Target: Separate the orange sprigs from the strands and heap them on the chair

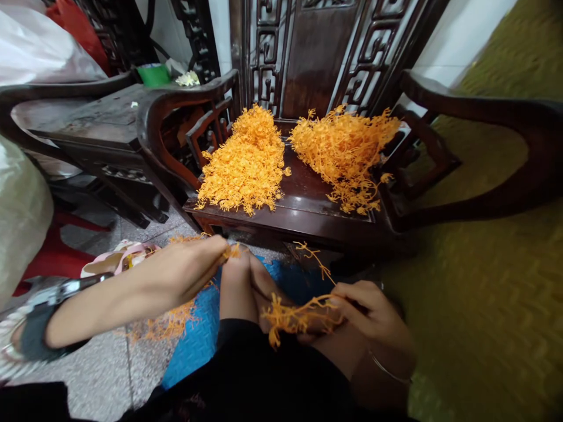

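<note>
Right hand: fingers grasping orange sprigs, near side. Left hand: fingers pinching an orange scrap. Left heap and right heap lie far, on the chair. Step judged: separating sprigs; next move calls for light grip

Looks like a home here, a sitting room most likely! There's the carved dark-wood chair, its latticed back gleaming, and right beside it a matching wooden tabletop. Over on the left, a red plastic stool; down below, speckled floor tiles and a blue mat; behind, a pale wall.
</note>
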`<state>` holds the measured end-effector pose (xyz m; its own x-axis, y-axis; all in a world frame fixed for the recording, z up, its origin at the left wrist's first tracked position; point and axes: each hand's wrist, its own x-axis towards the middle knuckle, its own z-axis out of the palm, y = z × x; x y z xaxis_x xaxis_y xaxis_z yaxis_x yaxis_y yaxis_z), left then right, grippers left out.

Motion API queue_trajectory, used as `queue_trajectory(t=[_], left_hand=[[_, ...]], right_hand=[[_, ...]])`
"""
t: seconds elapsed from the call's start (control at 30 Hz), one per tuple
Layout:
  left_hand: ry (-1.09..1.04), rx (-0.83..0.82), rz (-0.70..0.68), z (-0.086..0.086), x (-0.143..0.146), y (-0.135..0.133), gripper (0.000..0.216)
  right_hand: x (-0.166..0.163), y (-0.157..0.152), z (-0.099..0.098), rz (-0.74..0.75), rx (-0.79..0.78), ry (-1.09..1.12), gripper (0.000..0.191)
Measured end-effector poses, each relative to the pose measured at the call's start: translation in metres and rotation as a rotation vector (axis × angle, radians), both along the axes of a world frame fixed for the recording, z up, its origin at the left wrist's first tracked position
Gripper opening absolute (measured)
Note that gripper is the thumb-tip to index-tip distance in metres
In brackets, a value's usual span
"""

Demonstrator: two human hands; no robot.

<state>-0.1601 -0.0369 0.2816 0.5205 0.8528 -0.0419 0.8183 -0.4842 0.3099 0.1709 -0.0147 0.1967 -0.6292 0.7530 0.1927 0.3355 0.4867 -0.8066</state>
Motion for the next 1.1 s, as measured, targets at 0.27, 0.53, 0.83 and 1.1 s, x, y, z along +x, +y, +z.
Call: queue_trajectory(t=[0.27,0.53,0.83,1.1], left_hand=[[0.282,0.571,0.288,-0.033,0.001,0.164,0.035],[0.187,0.458,0.409,-0.064,-0.012,0.269,0.04],[0.056,0.507,0.582,-0.069,-0.022,0.275,0.042],[0.018,0.398,0.685,-0.058,-0.028,0.264,0.043]], right_hand=[[-0.028,0.004,-0.001,-0.21,-0.115,0.255,0.036],[-0.039,0.002,-0.003,-0.374,-0.319,0.427,0.032],[-0.031,0.004,-0.012,-0.476,-0.319,0.437,0.033],[-0.026,0.002,-0.015,-0.517,-0.276,0.479,0.029]])
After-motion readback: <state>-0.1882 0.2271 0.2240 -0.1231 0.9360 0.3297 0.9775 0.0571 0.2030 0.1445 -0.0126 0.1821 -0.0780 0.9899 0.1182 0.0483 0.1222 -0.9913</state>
